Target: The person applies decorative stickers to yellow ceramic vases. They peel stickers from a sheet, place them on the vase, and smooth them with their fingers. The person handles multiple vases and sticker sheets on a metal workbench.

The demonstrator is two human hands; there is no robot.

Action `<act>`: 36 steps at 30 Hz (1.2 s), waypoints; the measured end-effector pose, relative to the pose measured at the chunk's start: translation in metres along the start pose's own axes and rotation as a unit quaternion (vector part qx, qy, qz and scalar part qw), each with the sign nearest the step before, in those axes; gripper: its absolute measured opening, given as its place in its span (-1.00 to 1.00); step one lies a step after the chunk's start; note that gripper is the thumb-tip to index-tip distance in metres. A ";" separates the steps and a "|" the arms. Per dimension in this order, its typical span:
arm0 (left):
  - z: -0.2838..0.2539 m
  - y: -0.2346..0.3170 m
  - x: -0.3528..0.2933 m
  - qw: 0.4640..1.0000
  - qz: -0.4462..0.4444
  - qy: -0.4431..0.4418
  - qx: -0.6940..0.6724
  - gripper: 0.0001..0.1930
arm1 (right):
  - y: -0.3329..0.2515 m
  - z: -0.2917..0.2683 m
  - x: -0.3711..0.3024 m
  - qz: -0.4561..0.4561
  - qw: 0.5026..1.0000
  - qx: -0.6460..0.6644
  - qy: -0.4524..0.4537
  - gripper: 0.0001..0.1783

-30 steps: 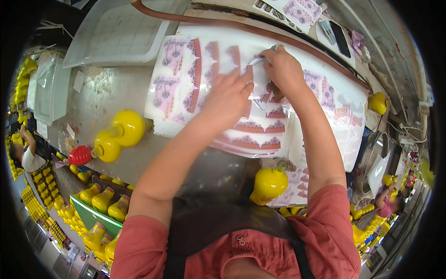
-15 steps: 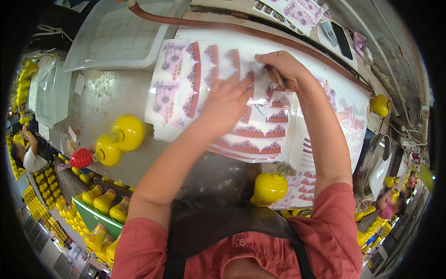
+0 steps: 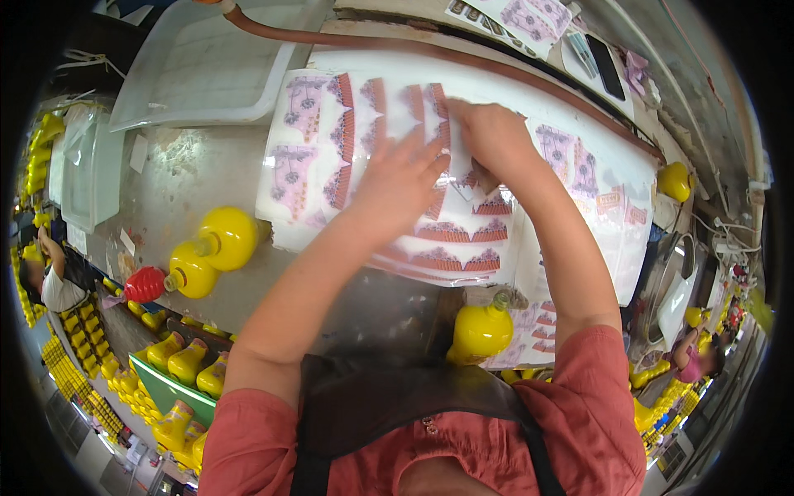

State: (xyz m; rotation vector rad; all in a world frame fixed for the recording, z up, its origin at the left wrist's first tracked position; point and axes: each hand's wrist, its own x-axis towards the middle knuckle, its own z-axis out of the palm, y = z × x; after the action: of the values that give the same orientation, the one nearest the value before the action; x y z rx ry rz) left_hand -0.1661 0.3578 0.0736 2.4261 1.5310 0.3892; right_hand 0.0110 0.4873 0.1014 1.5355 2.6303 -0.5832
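Note:
My left hand (image 3: 395, 183) lies with its fingers spread on a clear decal sheet (image 3: 331, 219), which is printed with pink-purple flower panels and curved red-and-blue strips. Its fingertips reach a printed strip (image 3: 437, 107) near the middle. Just right of that strip, my right hand (image 3: 494, 142) is closed, with the thumb and finger close to the strip's edge and the other fingers curled under. Whatever it grips is hidden. Below the curled fingers, a small shiny flat piece (image 3: 461, 190) rests on the sheet.
Yellow bottle-shaped pieces (image 3: 227, 238) and a red one (image 3: 145, 283) lie on the left of the table; another yellow one (image 3: 480, 332) stands at the near edge. A translucent tray (image 3: 207, 66) is at the back left. A brown hose (image 3: 364, 40) crosses the back. Other people work farther off.
My right hand has come down and slightly toward me, turning so its back shows. The strip beside it, partly covered before, now shows at full length. My left hand stays nearly in place.

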 end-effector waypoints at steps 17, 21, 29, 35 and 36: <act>0.011 0.024 0.003 0.992 0.042 0.041 -0.108 -0.59 | 0.037 -0.008 -0.085 0.002 0.999 0.039 0.007 -0.63; 0.008 0.024 0.003 0.992 0.057 0.041 -0.107 -0.62 | 0.040 -0.003 -0.084 -0.011 1.000 0.016 0.016 -0.63; 0.010 0.030 0.003 0.994 0.014 0.075 -0.084 -0.66 | 0.044 -0.002 -0.080 -0.054 0.997 -0.030 0.035 -0.62; 0.010 0.029 -0.002 0.993 0.010 0.060 -0.100 -0.68 | 0.043 -0.001 -0.079 -0.052 0.998 -0.018 0.026 -0.62; 0.009 0.031 -0.002 0.992 0.001 0.065 -0.106 -0.68 | 0.043 0.000 -0.079 -0.050 0.998 -0.004 0.029 -0.62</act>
State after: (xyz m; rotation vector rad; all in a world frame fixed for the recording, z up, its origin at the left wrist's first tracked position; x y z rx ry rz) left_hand -0.1378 0.3425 0.0758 2.2763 1.4555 0.6871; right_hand 0.0883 0.4404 0.1063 1.4456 2.7623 -0.5416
